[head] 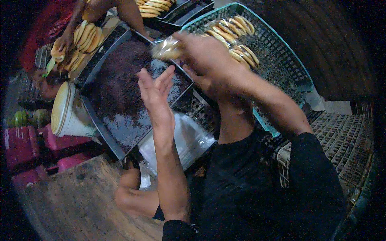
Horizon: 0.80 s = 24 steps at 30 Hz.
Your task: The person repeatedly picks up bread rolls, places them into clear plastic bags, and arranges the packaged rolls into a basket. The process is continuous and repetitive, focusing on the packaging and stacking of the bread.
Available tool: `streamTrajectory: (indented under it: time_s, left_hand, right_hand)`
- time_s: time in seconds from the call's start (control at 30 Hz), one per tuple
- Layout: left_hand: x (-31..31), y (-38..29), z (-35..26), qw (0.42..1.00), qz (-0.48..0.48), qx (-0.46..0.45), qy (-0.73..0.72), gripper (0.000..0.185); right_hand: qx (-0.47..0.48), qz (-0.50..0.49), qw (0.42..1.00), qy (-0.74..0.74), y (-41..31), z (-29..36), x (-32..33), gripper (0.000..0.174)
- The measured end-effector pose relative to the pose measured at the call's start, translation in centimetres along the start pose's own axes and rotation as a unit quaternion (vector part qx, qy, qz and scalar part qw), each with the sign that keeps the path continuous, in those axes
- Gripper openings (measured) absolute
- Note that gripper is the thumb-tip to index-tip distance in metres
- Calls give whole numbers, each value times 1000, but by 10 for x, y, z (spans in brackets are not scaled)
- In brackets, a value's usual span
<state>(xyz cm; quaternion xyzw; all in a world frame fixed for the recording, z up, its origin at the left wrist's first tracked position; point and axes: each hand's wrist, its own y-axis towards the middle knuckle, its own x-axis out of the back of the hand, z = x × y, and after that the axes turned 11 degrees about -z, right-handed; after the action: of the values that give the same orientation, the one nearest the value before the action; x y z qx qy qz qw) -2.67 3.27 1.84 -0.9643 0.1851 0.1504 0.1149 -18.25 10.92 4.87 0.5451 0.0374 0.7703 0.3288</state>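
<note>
My left hand (156,89) is raised over a dark metal tray (101,129) with its fingers apart and nothing in it. Loose dark granules, resembling chocolate sprinkles, (117,75) cover much of the tray's bottom. My right hand (208,57), blurred, grips a bun in clear plastic (167,49) above the tray's far right edge. Beyond it, a green plastic crate (294,57) holds several bagged buns (242,55). A stack of clear plastic bags (193,140) lies beside the tray, below my left hand.
At upper left, a co-worker's hand (67,42) holds a split bun (57,52) near a green-handled tool (50,65). More buns (88,37) lie on a board there. A white bucket (77,114) leans left of the tray. Wooden flooring (78,198) is at lower left.
</note>
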Motion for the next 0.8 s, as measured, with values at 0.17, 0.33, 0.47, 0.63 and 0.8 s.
streamTrajectory:
  time_s: [0.17,0.33,0.47,0.63,0.8]
  left_hand:
    - [62,-15,8,757,197,64,619,65]
    - [134,-53,50,591,207,36,779,62]
    - [144,-51,44,679,211,127,691,59]
    - [147,-64,32,841,191,76,500,53]
    - [114,-54,28,901,56,-14,429,53]
  right_hand:
    - [-165,-124,967,-150,-39,-196,25,49]
    - [-243,62,952,-174,-73,-343,-13,49]
    - [-244,163,935,-198,-19,-268,-24,61]
    - [-5,205,953,223,-7,-53,-17,57]
    - [124,172,938,275,-46,63,-39,15]
